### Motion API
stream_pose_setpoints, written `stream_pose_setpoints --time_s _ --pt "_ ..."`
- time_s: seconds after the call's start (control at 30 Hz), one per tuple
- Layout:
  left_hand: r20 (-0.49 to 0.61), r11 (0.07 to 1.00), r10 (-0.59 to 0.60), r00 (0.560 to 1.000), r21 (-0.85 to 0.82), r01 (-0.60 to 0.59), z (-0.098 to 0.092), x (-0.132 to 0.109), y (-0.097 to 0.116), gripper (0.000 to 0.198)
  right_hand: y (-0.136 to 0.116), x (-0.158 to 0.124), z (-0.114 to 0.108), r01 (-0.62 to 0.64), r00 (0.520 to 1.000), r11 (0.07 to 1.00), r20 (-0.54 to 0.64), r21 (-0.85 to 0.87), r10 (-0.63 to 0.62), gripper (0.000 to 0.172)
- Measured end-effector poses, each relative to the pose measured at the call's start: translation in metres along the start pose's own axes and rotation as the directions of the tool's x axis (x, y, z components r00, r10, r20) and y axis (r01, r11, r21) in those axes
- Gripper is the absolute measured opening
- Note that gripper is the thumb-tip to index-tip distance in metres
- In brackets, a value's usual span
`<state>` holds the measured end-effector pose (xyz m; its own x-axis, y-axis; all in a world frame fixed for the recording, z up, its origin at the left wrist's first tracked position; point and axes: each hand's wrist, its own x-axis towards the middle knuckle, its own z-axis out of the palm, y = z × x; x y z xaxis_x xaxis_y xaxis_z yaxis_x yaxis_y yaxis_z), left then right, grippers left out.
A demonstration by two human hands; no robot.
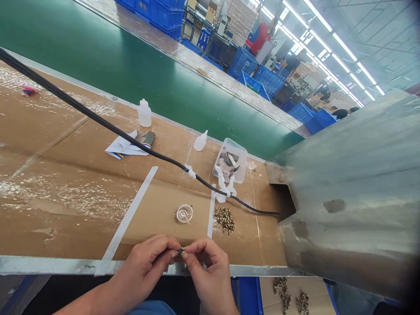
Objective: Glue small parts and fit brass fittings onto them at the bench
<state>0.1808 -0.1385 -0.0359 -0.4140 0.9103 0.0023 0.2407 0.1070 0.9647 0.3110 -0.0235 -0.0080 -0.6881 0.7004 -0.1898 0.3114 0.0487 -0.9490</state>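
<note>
Small dark-and-yellow piece (181,250) is at bottom ctr of frame, approx. over the front edge of the counter (88,236); can't tell its exact height above it. Left hand (149,262) has its thumb & index fingers (164,241) closed on one end; right hand (208,271) pinches the other end, tips nearly meeting, so v. little of the piece shows. Detail too small to read.

Handling (my guess, from size & look only): prob. v. light, a few g at most by feel, so wt isn't an issue; grip is. Looks stiff rather than soft, but mat'l can't be confirmed. If the surface is smooth or coated, it could slip or spin betw. the tips, esp. w/ damp fingers. Any thin or painted bits could chip, so go easy on pressure. Best hold: thumb + index at opp. ends, pads flat, leaving the middle free.

Similar-looking bits sit in a loose pile (225,219) right of ctr; prob. tangle-free but easy to scatter, so pick singly from the outer edge. Clear cup (177,213) w/ a thin stick (187,220) stands just above the hands in frame; looks light & easy to tip, so keep knuckles off it.
</note>
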Motion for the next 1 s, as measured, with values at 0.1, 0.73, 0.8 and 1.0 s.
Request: stream_pose_setpoints --time_s 0.1,0.73,0.8,1.0 --pt "-0.025 0.999 -0.029 0.999 -0.017 0.028 -0.001 0.001 0.004 0.018 0.003 0.002 0.001 -0.022 1.0 0.996 0.008 0.087 0.021 0.013" --pt "-0.012 0.996 0.085 0.996 0.006 -0.085 0.002 -0.002 -0.004 0.016 -0.005 0.005 -0.005 0.192 0.981 0.969 0.01 -0.154 -0.193 0.012" --pt "-0.009 0.996 0.089 0.996 0.009 -0.089 0.002 -0.002 -0.004 0.015 -0.006 0.005 -0.006 0.218 0.976 0.963 0.018 -0.158 -0.218 0.012" --pt "0.007 0.997 0.077 0.997 0.016 -0.077 0.0 0.001 -0.001 0.016 -0.006 0.006 -0.007 0.279 0.96 0.941 0.058 -0.19 -0.273 0.014"
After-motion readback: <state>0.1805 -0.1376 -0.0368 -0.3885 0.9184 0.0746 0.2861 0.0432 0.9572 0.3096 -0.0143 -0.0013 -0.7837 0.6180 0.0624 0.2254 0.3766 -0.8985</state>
